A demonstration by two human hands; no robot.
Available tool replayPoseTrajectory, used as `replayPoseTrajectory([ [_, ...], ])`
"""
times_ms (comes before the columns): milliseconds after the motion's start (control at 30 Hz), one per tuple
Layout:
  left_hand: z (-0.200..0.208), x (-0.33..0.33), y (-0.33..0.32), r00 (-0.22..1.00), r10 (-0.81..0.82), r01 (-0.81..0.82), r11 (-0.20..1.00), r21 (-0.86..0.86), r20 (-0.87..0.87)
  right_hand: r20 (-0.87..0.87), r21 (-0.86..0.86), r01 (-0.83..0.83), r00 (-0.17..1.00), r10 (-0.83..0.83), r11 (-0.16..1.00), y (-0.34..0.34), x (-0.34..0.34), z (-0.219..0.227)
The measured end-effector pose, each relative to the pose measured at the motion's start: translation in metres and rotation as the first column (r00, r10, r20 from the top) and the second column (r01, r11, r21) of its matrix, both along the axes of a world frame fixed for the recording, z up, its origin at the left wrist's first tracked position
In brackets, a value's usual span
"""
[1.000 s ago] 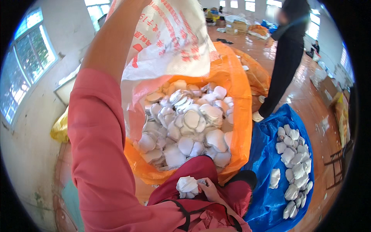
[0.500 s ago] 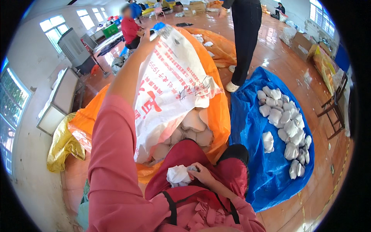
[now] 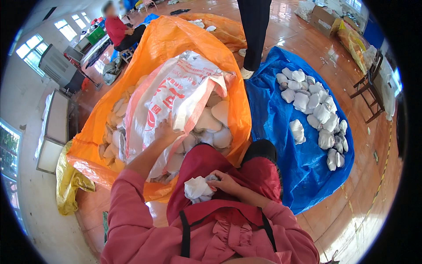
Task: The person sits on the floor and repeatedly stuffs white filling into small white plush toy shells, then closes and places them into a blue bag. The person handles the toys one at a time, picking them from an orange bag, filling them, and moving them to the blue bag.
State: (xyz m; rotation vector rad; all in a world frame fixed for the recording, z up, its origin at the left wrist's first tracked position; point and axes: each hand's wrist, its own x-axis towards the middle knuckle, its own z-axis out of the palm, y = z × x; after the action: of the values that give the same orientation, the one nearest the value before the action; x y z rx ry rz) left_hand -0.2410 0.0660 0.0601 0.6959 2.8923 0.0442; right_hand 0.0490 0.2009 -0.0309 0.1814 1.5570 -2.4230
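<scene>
A white woven sack (image 3: 189, 75) with red print lies over a heap of pale cloth pieces (image 3: 209, 121) inside a large orange plastic sheet (image 3: 176, 35). My left hand (image 3: 165, 132) rests on the sack's near part, its fingers stretched out and apart. Over my lap, my right hand (image 3: 225, 182) grips a white cloth bundle (image 3: 198, 189) by its greyish end. The bundle's exact kind is unclear, as it is folded up. To the right, several similar white bundles (image 3: 323, 112) lie on a blue plastic sheet (image 3: 268, 127).
A person in dark trousers (image 3: 254, 35) stands between the sheets at the far side. Another person in red (image 3: 116, 31) sits at the far left. A wooden chair (image 3: 373, 94) stands right, near a cardboard box (image 3: 323, 20). A yellow sack (image 3: 70, 185) lies left.
My left hand has come down from holding the sack up at its far end and lies nearer on it. The sack has dropped flatter over the heap. My right hand keeps the bundle.
</scene>
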Motion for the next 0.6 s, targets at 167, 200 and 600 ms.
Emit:
replayPoseTrajectory([
  [167,-0.034,-0.002,-0.011,0.990,-0.133,0.128,0.986,-0.110,-0.038,0.026,0.002,-0.012,1.000,0.012,1.000,0.000,-0.002,0.006],
  [200,-0.033,0.002,-0.013,0.986,-0.159,0.150,0.978,-0.143,-0.053,0.032,0.034,-0.001,0.999,0.000,0.999,-0.001,-0.001,0.008],
  [600,-0.032,-0.024,-0.125,0.973,0.158,-0.180,0.975,-0.127,-0.170,0.020,0.021,0.006,1.000,-0.007,1.000,-0.001,-0.001,0.006],
])
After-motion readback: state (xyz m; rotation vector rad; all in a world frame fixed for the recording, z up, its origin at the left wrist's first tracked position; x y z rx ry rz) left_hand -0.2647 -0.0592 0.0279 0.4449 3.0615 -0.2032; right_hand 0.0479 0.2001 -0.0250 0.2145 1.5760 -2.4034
